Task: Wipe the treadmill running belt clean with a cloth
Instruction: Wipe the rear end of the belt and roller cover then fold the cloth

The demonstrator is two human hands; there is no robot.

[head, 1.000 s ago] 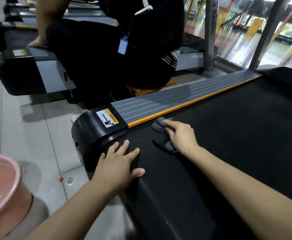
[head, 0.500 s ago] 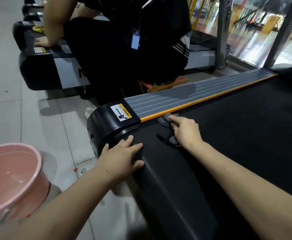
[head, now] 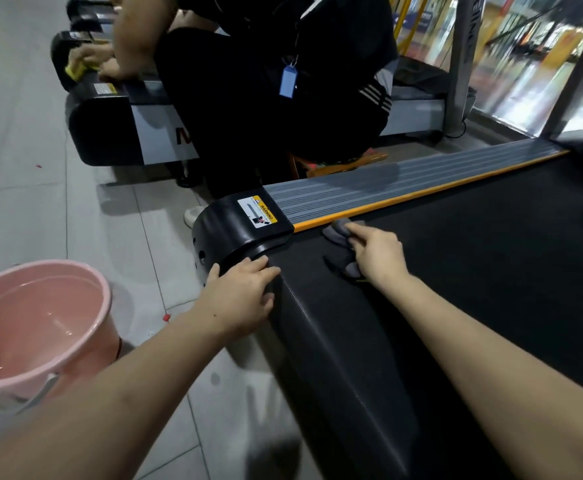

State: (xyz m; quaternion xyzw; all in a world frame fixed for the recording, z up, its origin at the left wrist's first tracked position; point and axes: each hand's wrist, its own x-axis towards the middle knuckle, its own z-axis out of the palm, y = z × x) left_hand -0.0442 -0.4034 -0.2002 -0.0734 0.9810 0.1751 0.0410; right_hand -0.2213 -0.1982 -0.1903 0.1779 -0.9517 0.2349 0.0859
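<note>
The black running belt [head: 473, 271] fills the right half of the head view. A grey cloth [head: 338, 233] lies bunched on the belt close to the orange edge strip [head: 421, 194]. My right hand [head: 376, 254] presses down on the cloth, fingers pointing toward the strip, and part of the cloth shows beneath my palm. My left hand [head: 241, 296] lies flat on the belt's rear left corner, fingers spread beside the black end cap [head: 238, 230].
A pink bucket [head: 75, 278] holding water stands on the tiled floor at the left. A person in black crouches on the neighbouring treadmill [head: 127, 129], wiping with a yellow cloth [head: 75, 69]. The grey ribbed side rail [head: 369, 188] runs along the belt. Glass panels stand at far right.
My view has shifted left, bringing the bucket further into sight. My left hand slid slightly back toward the belt's rear edge. My right hand stays pressing the cloth by the orange strip.
</note>
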